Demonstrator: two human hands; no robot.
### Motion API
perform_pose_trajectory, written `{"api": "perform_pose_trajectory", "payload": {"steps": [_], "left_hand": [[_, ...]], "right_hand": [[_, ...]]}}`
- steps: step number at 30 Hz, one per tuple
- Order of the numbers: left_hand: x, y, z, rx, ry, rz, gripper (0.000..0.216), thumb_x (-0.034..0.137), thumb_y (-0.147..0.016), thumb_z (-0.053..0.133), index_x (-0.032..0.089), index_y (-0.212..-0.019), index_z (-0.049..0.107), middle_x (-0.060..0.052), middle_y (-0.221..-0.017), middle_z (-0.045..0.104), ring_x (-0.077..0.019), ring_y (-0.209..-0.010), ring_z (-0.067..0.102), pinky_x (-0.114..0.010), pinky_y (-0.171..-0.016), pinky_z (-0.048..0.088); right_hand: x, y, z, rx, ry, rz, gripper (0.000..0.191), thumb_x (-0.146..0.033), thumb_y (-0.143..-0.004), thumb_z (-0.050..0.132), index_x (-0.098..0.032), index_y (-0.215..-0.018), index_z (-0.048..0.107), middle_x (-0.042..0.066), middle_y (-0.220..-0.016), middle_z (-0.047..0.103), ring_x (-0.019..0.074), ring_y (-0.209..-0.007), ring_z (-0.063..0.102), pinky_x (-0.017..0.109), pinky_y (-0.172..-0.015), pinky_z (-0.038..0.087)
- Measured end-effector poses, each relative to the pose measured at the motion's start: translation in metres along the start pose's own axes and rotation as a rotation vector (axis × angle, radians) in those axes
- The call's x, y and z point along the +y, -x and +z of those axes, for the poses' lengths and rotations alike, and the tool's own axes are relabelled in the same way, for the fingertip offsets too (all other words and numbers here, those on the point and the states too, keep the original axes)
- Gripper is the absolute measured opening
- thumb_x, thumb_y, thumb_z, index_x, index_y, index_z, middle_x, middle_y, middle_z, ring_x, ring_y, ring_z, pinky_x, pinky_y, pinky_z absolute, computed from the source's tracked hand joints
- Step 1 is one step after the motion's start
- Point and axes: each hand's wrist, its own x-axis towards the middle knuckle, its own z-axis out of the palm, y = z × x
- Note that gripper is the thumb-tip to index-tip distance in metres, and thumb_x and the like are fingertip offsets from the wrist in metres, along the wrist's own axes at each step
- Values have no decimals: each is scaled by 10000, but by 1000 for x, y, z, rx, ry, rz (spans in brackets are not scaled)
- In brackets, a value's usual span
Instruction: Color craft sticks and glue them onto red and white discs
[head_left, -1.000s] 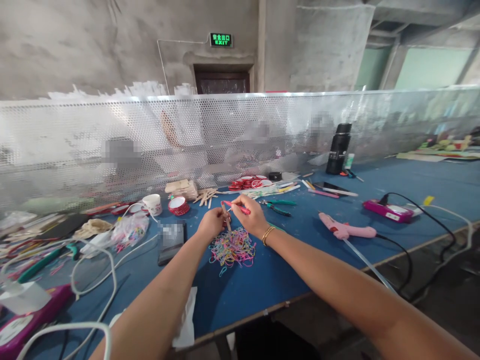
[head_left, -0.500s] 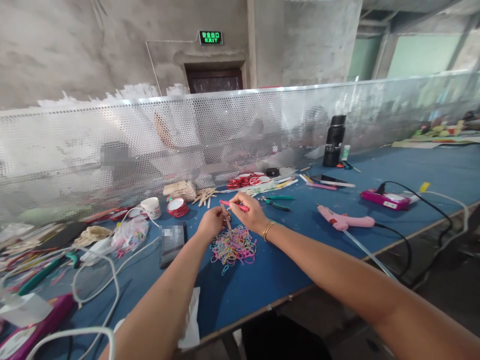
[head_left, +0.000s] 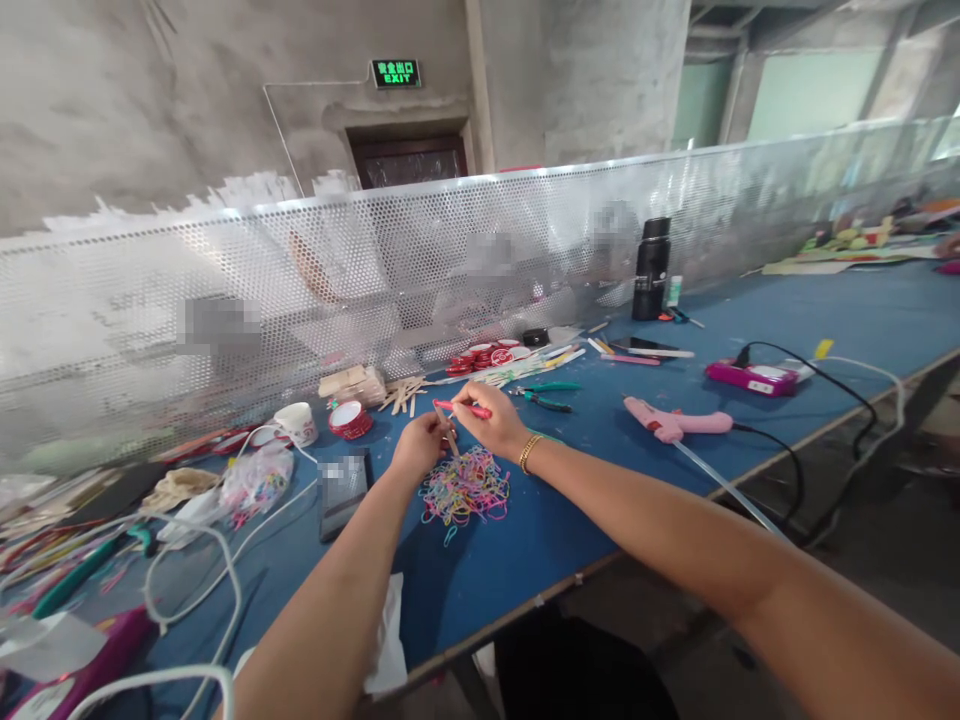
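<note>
My right hand [head_left: 495, 422] is closed around a red pen [head_left: 478, 410], its tip pointing left toward a flat wooden craft stick [head_left: 452, 438]. My left hand [head_left: 421, 446] pinches that stick, which slants upward between the two hands. Whether the pen tip touches the wood is too small to make out. Just below both hands lies a heap of colourful plastic loop pins [head_left: 469, 490] on the blue table [head_left: 525, 560]. A dark phone [head_left: 345, 495] rests left of my left forearm.
Green-handled pliers [head_left: 551, 396] lie beyond my right hand. To the right are a pink glue gun [head_left: 671, 420], a magenta power strip [head_left: 754, 377] with cables, and a black bottle [head_left: 651, 270]. Tape rolls [head_left: 351, 420], a paper cup [head_left: 297, 424] and white cords [head_left: 232, 575] occupy the left.
The view has turned slightly right, so most things sit further left in the picture. Both hands keep their hold on the stick and pen, with little visible movement.
</note>
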Motion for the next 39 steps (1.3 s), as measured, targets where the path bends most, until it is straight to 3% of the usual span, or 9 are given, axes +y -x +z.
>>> {"api": "perform_pose_trajectory", "payload": {"steps": [39], "left_hand": [[6, 6, -1, -13, 61, -30, 146, 299, -778, 683, 168, -801, 624, 5, -687, 674, -95, -547, 597, -177, -497, 433]], "right_hand": [[-2, 1, 0, 29, -49, 76, 149, -293, -914, 519, -211, -814, 594, 18, -769, 634, 161, -740, 583, 276, -720, 441]]}}
